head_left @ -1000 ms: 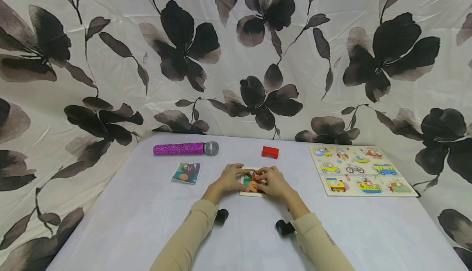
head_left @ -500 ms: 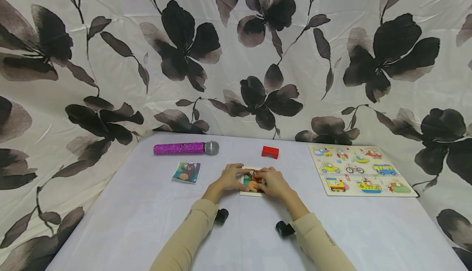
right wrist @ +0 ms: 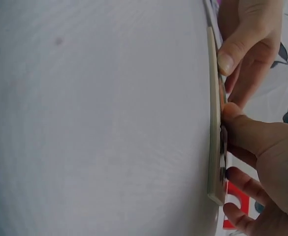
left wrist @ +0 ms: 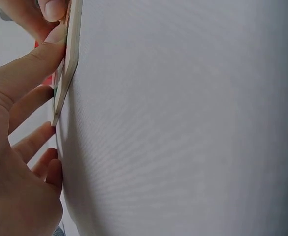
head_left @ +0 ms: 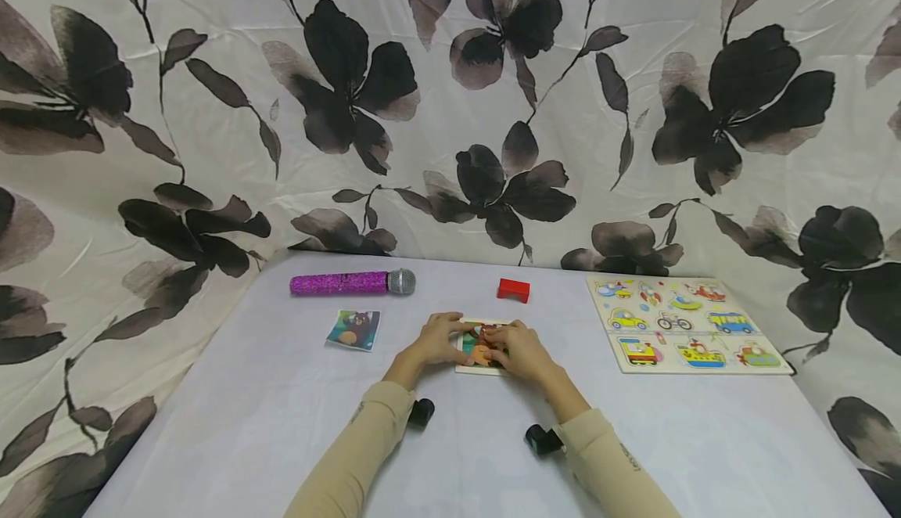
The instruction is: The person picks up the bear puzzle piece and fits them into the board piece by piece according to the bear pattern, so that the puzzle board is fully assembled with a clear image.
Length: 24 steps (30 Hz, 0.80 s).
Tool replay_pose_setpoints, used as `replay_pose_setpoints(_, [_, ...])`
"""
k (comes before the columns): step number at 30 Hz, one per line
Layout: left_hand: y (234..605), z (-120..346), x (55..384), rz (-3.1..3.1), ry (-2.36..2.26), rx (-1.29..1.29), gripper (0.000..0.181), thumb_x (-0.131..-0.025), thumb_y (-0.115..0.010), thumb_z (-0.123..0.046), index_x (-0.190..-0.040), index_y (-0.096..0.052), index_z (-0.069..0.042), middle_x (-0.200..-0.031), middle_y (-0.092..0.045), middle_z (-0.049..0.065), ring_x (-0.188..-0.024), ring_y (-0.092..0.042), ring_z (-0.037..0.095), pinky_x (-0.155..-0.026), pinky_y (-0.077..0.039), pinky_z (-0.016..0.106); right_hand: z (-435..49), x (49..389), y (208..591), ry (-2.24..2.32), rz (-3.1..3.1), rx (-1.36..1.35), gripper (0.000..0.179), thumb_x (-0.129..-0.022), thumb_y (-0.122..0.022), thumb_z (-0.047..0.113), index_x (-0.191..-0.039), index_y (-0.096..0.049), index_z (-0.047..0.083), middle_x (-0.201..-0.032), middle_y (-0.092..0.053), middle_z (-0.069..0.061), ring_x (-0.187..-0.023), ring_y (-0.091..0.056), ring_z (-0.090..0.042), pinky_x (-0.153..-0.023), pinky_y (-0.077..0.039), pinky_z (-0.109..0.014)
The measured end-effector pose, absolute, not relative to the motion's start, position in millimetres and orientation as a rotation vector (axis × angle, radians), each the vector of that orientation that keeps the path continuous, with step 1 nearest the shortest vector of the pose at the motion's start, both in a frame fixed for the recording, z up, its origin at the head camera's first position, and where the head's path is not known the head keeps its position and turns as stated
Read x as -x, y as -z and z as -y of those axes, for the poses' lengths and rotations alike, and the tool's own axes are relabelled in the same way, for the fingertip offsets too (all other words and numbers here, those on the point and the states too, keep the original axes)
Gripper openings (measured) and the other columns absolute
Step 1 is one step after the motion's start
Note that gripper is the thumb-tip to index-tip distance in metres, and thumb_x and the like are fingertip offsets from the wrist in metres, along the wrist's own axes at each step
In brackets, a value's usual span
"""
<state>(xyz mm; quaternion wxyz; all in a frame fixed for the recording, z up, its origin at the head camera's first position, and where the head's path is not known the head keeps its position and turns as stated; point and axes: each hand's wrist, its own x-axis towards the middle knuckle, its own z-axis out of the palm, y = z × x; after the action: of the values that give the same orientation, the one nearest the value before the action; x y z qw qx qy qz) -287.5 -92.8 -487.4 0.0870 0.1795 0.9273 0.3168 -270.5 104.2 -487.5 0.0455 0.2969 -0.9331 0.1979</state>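
A small wooden picture puzzle [head_left: 480, 357] with an orange, brown and green picture lies flat on the table between both hands. My left hand [head_left: 435, 341] rests at its left side, thumb on the face near the front edge and fingers spread toward the far edge. Over its right part my right hand [head_left: 524, 350] bends its fingers and pinches a thin puzzle piece [right wrist: 224, 136], which sits slightly raised in the right wrist view. The fingers hide much of the picture. A picture card [head_left: 354, 330] with a similar bear lies to the left.
A glittery purple microphone [head_left: 352, 282] lies at the back left. Behind the puzzle stands a red block [head_left: 513, 290]. On the right lies a large vehicle peg board [head_left: 690, 326]. A floral cloth [head_left: 422, 134] hangs behind the white table [head_left: 267, 432].
The right fingers have shifted very slightly on the puzzle. Left hand and the other things stay in place; the head view has moved a little.
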Motion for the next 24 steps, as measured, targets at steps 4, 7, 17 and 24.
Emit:
replay_pose_setpoints(4, [486, 94, 287, -2.763, -0.942, -0.533, 0.064, -0.07, -0.083, -0.026, -0.128, -0.059, -0.008, -0.144, -0.04, 0.015, -0.133, -0.028, 0.038, -0.108, -0.025, 0.054, -102, 270, 487, -0.627, 2.869, -0.876, 0.027, -0.086, -0.068, 0.022, -0.106, -0.072, 0.005, -0.118, -0.063, -0.01, -0.101, -0.053, -0.033, -0.073, -0.047, -0.051])
replay_pose_setpoints(7, [485, 94, 286, -2.766, -0.942, -0.534, 0.063, -0.071, -0.083, -0.026, -0.127, -0.06, -0.008, -0.144, -0.04, 0.015, -0.133, -0.027, 0.038, -0.108, -0.025, 0.055, -101, 269, 486, -0.655, 2.894, -0.835, 0.027, -0.086, -0.068, 0.023, -0.106, -0.072, 0.005, -0.119, -0.061, -0.01, -0.102, -0.051, -0.034, -0.074, -0.046, -0.051])
replay_pose_setpoints(17, [487, 93, 287, -2.765, -0.921, -0.557, 0.065, -0.07, -0.083, -0.027, -0.128, -0.059, -0.009, -0.143, -0.041, 0.017, -0.132, -0.03, 0.039, -0.108, -0.026, 0.054, -106, 273, 486, -0.951, 2.824, -0.781, 0.02, -0.08, -0.075, 0.015, -0.092, -0.074, -0.001, -0.107, -0.064, -0.016, -0.097, -0.056, -0.035, -0.082, -0.047, -0.051])
replay_pose_setpoints(24, [488, 93, 286, -2.777, -0.948, -0.548, 0.064, -0.069, -0.084, -0.024, -0.126, -0.06, -0.007, -0.142, -0.042, 0.017, -0.132, -0.03, 0.04, -0.108, -0.026, 0.055, -124, 262, 488, -1.12, 2.802, -0.845, 0.03, -0.086, -0.067, 0.014, -0.111, -0.067, -0.004, -0.121, -0.059, -0.022, -0.105, -0.055, -0.038, -0.088, -0.047, -0.052])
